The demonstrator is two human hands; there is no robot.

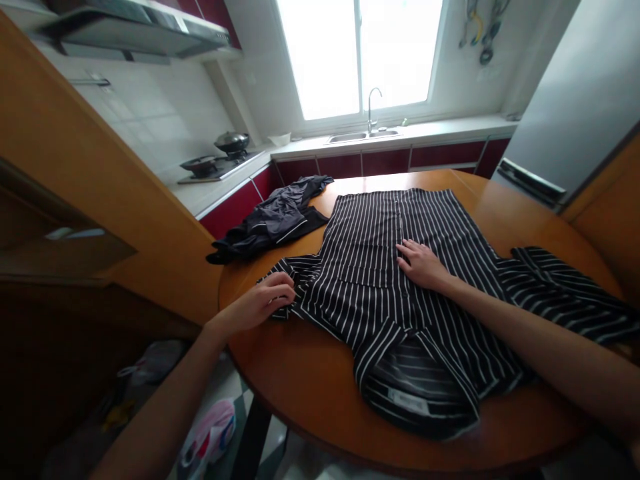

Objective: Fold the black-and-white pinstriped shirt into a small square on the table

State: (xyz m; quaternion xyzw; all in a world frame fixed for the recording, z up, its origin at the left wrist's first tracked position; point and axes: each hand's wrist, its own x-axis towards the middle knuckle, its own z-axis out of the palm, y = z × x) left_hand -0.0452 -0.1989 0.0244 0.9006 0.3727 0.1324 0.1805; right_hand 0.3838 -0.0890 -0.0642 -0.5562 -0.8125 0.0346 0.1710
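A black shirt with white stripes lies spread on the round wooden table, its collar toward me and its hem toward the window. My left hand is closed on the sleeve at the left, fingers bent over the bunched cloth. On the shirt's front, beside the button strip, my right hand rests flat with its fingers stretched out. The other sleeve reaches out to the right edge of the table. A pale label shows inside the collar.
Dark crumpled clothes lie at the table's far left edge. Beyond stand a stove with pans, a sink under the window and a fridge at right. Plastic bags sit on the floor below left.
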